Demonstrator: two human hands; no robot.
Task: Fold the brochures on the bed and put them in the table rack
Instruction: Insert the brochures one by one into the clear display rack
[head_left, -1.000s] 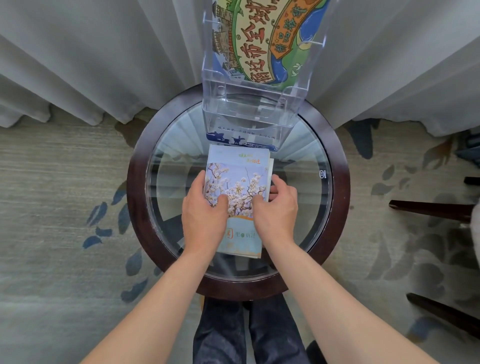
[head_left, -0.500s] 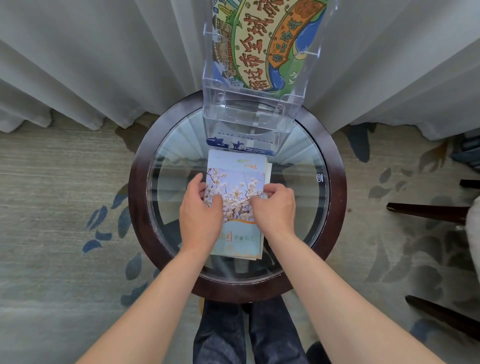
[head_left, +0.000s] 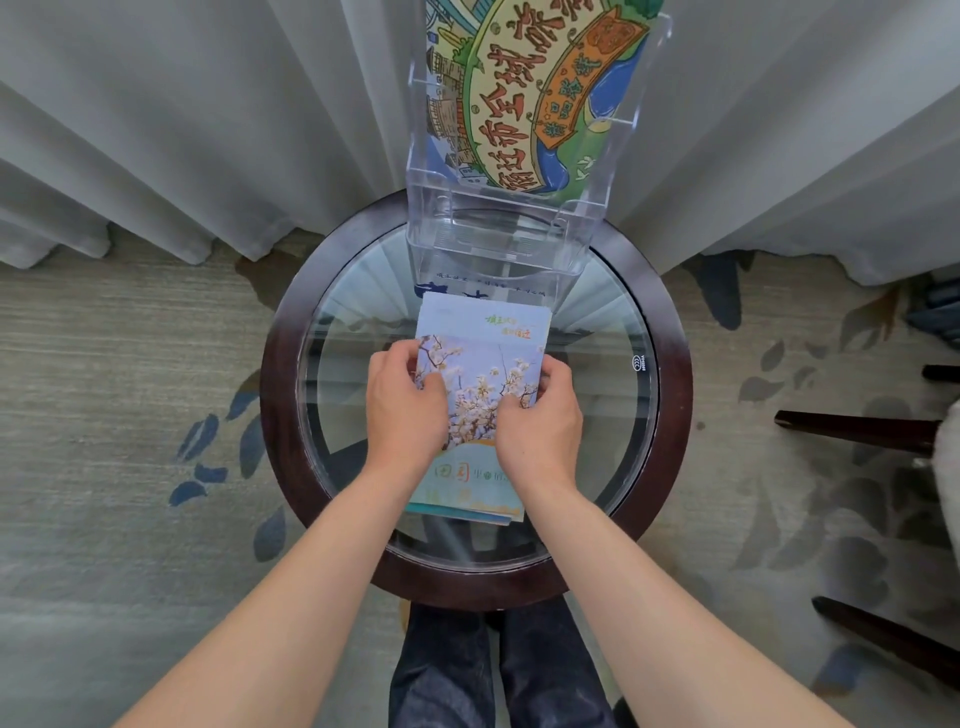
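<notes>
A folded brochure stack (head_left: 485, 353) with white blossoms on a blue cover lies over the round glass table (head_left: 670, 415). My left hand (head_left: 402, 410) grips its left edge, thumb on top. My right hand (head_left: 540, 421) grips its right edge the same way. Just beyond the stack stands a clear acrylic rack (head_left: 498, 244). A colourful brochure (head_left: 535, 93) with large characters sits in the rack's upper pocket. Part of another brochure shows through the rack's lowest pocket.
White curtains (head_left: 208, 130) hang close behind the table and rack. Dark wooden chair legs (head_left: 857, 431) stand at the right on the patterned carpet (head_left: 130, 415). My legs in dark trousers are under the table's near edge.
Both hands have shifted from pressing flat on the cover to gripping the stack's side edges. The brochure's pages now line up more evenly, and the view has tipped slightly upward.
</notes>
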